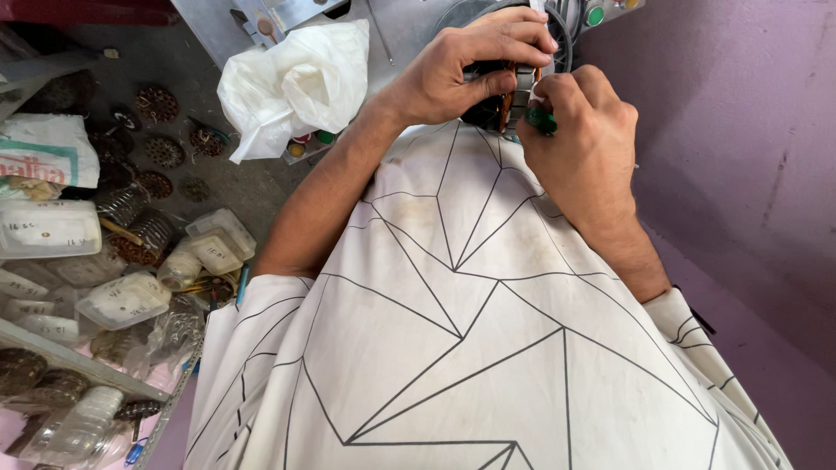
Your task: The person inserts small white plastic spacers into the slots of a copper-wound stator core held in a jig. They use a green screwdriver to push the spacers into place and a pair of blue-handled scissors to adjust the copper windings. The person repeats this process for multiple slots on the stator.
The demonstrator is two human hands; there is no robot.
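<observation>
My white shirt with thin black geometric lines fills the lower view. Beyond it lies a crumpled white plastic bag on the grey work surface, with clear plastic tubs to the side. My left hand is clamped around a dark round motor part with copper windings, just above my chest. My right hand pinches a small green-handled tool against it.

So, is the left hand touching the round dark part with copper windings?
Touching. The head view shows the left hand wrapped around the round dark part, its fingers and thumb pressed directly on it.
</observation>
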